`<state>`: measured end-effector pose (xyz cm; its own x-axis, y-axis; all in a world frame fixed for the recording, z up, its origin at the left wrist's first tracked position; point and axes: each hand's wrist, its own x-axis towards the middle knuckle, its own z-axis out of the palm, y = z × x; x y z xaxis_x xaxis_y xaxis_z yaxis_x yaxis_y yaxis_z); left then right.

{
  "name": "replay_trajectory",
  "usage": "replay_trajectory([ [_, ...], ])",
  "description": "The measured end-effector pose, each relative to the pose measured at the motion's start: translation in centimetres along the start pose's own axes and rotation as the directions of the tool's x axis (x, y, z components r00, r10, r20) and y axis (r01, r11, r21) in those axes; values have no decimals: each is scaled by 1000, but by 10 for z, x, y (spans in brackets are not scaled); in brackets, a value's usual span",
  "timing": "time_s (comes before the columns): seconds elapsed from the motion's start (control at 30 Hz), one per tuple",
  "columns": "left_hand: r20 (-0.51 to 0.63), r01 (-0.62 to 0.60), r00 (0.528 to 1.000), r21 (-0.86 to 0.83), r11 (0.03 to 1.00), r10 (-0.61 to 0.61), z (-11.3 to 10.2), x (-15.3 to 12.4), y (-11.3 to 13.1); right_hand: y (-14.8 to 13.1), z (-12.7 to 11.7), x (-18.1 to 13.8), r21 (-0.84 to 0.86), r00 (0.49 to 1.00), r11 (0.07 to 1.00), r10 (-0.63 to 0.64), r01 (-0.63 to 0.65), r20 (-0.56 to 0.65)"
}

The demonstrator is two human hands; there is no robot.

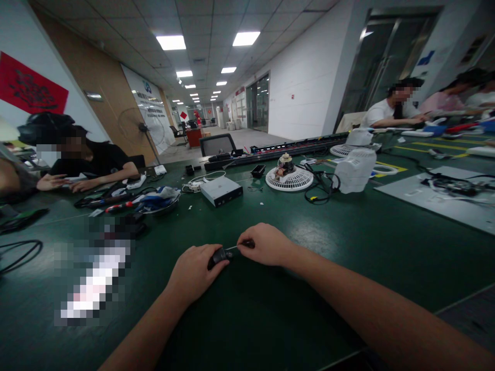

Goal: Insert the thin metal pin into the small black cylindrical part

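Observation:
My left hand (195,270) rests on the green table (270,309), its fingers closed round a small black part (219,256). My right hand (263,245) is just to the right of it, fingers pinched on a thin metal tool (234,247) whose tip meets the black part. What the black part is I cannot make out.
Further back lie a white fan grille with a motor (289,178), a white fan housing (355,170), a grey box (221,189), screwdrivers and cables (116,203) and a blurred patch (96,273). Other people sit at the left (88,162) and far right (394,111).

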<state>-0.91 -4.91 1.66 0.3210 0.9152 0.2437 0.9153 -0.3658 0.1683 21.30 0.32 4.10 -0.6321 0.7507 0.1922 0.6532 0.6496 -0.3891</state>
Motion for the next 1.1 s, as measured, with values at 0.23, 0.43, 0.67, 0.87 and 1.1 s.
replay_trajectory([
  [0.23, 2, 46, 999, -24, 999, -46, -1, 2, -1, 0, 3, 3, -108, 970, 964, 240, -243, -38],
  [0.43, 1, 0, 1000, -23, 1000, 0, -4, 2, 1, -6, 17, 10, 248, 969, 942, 243, -225, -43],
  [0.67, -6, -15, 1000, -16, 1000, 15, -6, 0, 2, -11, 25, 12, 278, 987, 947, 142, -159, 79],
  [0.87, -44, -98, 994, -32, 995, 96, -6, -1, 1, -7, 20, 9, 467, 993, 879, 116, -99, -8],
  [1.1, -102, -212, 973, -49, 976, 206, -5, -3, 0, -4, 21, 7, 685, 997, 729, 40, 12, -60],
])
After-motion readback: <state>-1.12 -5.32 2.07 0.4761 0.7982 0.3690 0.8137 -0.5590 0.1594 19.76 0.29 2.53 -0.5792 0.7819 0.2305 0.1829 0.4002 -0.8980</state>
